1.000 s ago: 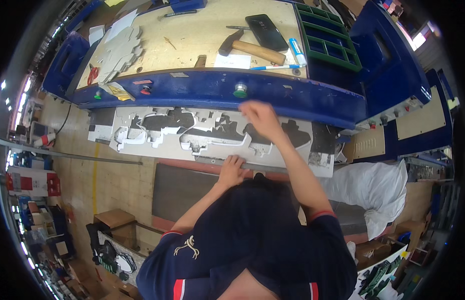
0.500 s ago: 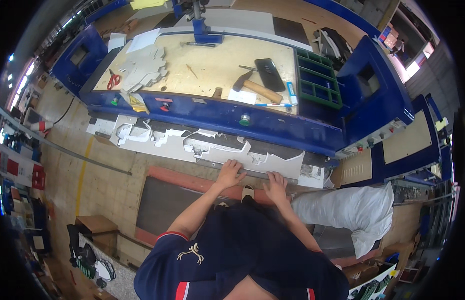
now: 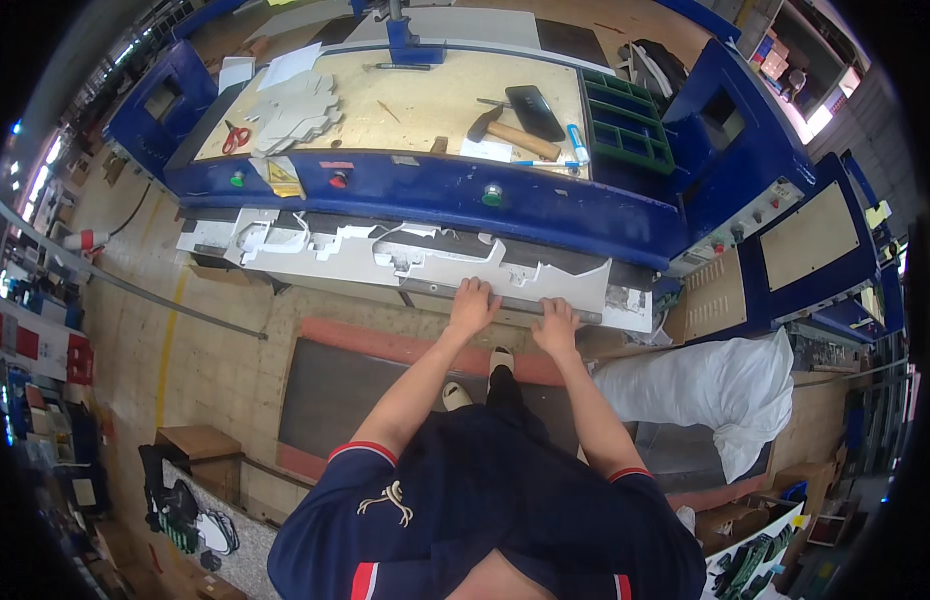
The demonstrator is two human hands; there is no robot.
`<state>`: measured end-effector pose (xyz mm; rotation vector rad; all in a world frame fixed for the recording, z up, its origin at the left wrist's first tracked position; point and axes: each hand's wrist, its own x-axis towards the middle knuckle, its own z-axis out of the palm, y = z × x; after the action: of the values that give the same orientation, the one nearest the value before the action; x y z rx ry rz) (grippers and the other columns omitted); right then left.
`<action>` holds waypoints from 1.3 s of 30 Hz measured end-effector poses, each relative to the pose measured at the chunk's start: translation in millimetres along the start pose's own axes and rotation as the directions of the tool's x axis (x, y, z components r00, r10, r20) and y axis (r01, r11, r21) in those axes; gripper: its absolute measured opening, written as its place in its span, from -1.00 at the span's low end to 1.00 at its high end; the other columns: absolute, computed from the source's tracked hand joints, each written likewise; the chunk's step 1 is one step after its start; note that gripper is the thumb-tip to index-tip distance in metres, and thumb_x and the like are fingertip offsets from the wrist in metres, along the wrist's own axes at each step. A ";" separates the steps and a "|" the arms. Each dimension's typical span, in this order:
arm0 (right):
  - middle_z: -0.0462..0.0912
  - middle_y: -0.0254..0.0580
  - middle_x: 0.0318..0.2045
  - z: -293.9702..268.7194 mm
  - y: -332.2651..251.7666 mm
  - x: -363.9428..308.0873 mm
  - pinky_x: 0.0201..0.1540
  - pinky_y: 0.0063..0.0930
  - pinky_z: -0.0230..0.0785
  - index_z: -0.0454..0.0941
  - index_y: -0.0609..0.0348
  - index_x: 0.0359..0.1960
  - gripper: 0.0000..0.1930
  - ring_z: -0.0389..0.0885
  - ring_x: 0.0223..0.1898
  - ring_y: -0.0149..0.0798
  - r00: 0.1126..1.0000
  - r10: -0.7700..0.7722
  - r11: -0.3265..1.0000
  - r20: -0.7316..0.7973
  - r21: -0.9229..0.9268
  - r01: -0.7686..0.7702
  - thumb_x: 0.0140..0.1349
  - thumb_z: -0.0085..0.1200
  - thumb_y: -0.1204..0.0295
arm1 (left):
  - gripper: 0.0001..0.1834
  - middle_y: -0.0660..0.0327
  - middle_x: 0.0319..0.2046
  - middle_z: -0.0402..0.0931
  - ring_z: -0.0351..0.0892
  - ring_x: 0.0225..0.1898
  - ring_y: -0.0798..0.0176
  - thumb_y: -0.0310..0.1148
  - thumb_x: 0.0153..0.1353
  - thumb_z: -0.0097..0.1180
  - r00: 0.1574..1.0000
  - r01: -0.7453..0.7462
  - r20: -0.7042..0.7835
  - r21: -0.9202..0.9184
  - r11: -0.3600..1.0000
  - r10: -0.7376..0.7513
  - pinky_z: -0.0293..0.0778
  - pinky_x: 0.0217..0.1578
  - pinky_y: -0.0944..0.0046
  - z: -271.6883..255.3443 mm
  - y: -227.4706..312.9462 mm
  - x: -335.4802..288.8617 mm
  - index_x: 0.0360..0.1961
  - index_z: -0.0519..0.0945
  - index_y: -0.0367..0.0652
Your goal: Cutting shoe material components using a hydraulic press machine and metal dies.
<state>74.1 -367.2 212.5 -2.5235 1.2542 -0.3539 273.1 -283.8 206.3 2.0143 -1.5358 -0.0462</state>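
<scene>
Our left grip is open, its fingers laid over the front edge of the work and its thumb spread away to the right. Our right grip rests a little farther along that edge, also open, with its thumb apart on the left. Beneath our fingers runs a dark grey, narrow front strip, and just behind it lies a pale grey flat sheet with jagged cut-outs. We see it stretched along the near side of the machine, in front of a blue painted metal beam; its far edge is hard to make out, and it may reach under the beam.

On the beam we have a green round push button and, left of it, a red round push button. Above stands our pale wooden counter. At its right, a wooden-handled hammer lies near a black rectangular phone; at its left, red-handled scissors lie beside pale grey stepped-edge pieces. Below us a dark mat with a reddish border covers part of the floor, and a bulging white sack sits to our right.
</scene>
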 end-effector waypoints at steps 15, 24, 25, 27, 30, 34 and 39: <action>0.36 0.05 0.00 -2.9 -2.5 -21.0 0.12 0.03 0.18 0.39 0.18 0.08 -0.41 0.30 0.12 0.09 0.998 -0.027 0.999 0.063 -0.032 0.029 -0.04 0.24 0.29 | -0.75 -0.04 -0.24 0.45 0.39 -0.10 -0.12 -0.29 0.15 0.14 0.996 0.021 0.092 -0.012 1.000 -0.020 0.42 -0.07 -0.05 -4.8 2.4 -20.0 -0.26 0.55 -0.28; 0.64 0.09 -0.12 -75.4 -1.6 29.2 0.06 -0.12 0.40 0.53 0.14 0.03 -0.49 0.60 -0.02 0.08 0.419 -0.330 0.941 0.846 0.330 0.076 0.28 0.03 -0.03 | -0.68 0.03 -0.47 0.64 0.63 -0.38 -0.03 -0.15 0.30 0.08 0.629 0.679 0.773 -0.494 0.543 -0.084 0.52 -0.31 0.12 -59.6 -36.0 23.2 -0.31 0.67 -0.20; 0.65 0.11 -0.15 -79.9 -11.3 53.6 0.07 -0.12 0.40 0.52 0.16 0.04 -0.50 0.59 -0.01 0.07 0.419 -0.335 0.931 0.844 0.365 0.008 0.27 0.06 0.01 | -0.70 0.05 -0.48 0.63 0.63 -0.39 -0.02 -0.19 0.31 0.06 0.718 0.661 0.651 -0.526 0.535 -0.247 0.52 -0.33 0.13 -53.5 -49.1 35.6 -0.32 0.66 -0.21; 0.61 0.13 -0.11 -74.4 -33.7 82.3 0.09 -0.12 0.38 0.48 0.18 0.06 -0.49 0.56 0.02 0.06 0.633 -0.249 0.905 0.733 0.410 -0.119 0.23 0.12 0.06 | -0.73 0.03 -0.38 0.63 0.63 -0.33 -0.02 -0.24 0.33 0.03 0.833 0.552 0.348 -0.458 0.697 -0.430 0.51 -0.32 0.12 -46.5 -61.2 69.3 -0.31 0.65 -0.22; 0.44 0.09 0.07 -32.6 -59.8 119.2 0.24 -0.05 0.17 0.38 0.14 0.16 -0.35 0.37 0.13 0.06 0.975 -0.191 0.975 0.110 0.132 0.176 0.11 0.23 0.06 | -0.73 -0.03 -0.09 0.56 0.55 -0.08 -0.06 -0.20 0.35 -0.01 0.954 0.299 0.043 -0.210 0.931 -0.297 0.46 -0.11 0.04 -19.7 -76.3 118.9 -0.15 0.62 -0.14; 0.33 0.09 0.11 6.7 -70.8 148.4 0.31 0.05 -0.02 0.33 0.11 0.20 -0.20 0.23 0.20 0.10 0.978 -0.203 0.978 -0.047 -0.057 0.200 -0.06 0.34 0.04 | -0.58 -0.08 0.30 0.25 0.17 0.34 -0.16 -0.10 0.39 -0.13 0.998 -0.037 0.049 0.220 0.975 0.027 0.05 0.34 -0.13 19.0 -89.7 118.5 0.24 0.46 0.22; 0.38 0.03 -0.02 -1.1 -74.0 154.9 0.17 -0.02 0.14 0.35 0.18 0.08 -0.12 0.33 0.09 0.07 0.956 -0.092 0.991 0.280 -0.064 0.114 -0.33 0.48 0.08 | -0.53 0.05 0.40 0.12 0.02 0.44 -0.04 -0.04 0.39 -0.15 0.996 0.003 0.087 0.206 0.978 -0.021 -0.14 0.39 -0.20 25.3 -83.9 88.5 0.32 0.36 0.41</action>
<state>218.9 -449.5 254.2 -2.5995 1.0508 0.0296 365.7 -360.6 174.1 2.2095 -1.6421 0.0197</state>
